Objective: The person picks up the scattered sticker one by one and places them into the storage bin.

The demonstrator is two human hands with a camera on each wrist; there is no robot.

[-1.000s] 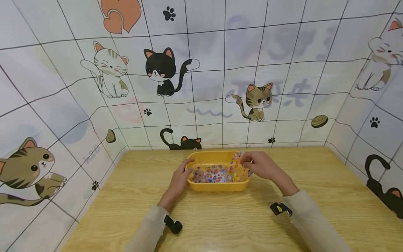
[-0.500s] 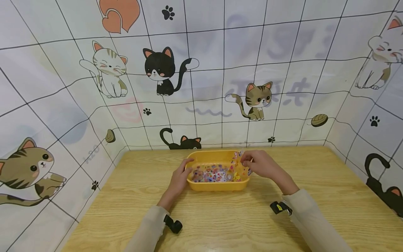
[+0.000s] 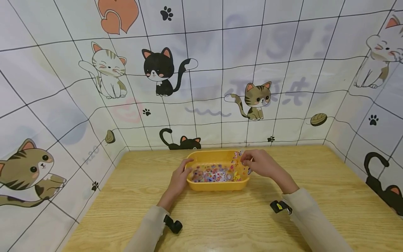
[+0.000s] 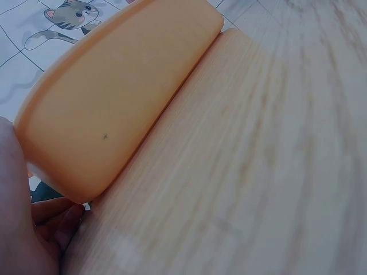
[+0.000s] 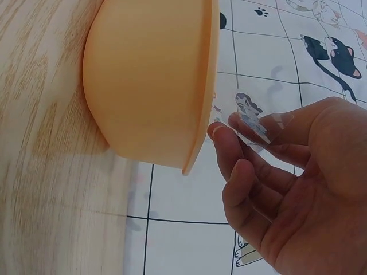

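Observation:
A yellow plastic basin (image 3: 217, 186) stands on the table with several small colourful stickers (image 3: 207, 175) in its bottom. My left hand (image 3: 180, 176) grips the basin's left end; in the left wrist view its fingers (image 4: 54, 220) curl by the lower corner. Over the right rim, my right hand (image 3: 259, 163) pinches a clear sticker sheet (image 5: 252, 117) between thumb and fingertips. Small printed figures show on that sheet, and part of it hangs over the basin's inside in the head view.
The wood-grain table (image 3: 214, 217) reaches around the basin on all sides. White gridded cloth (image 3: 207, 91) with cartoon cats closes off the back and both sides. A black strap device (image 3: 173, 224) sits at the left wrist, another strap device (image 3: 280, 207) at the right.
Both hands keep their places on the basin and the sticker sheet. The head view has shifted very slightly.

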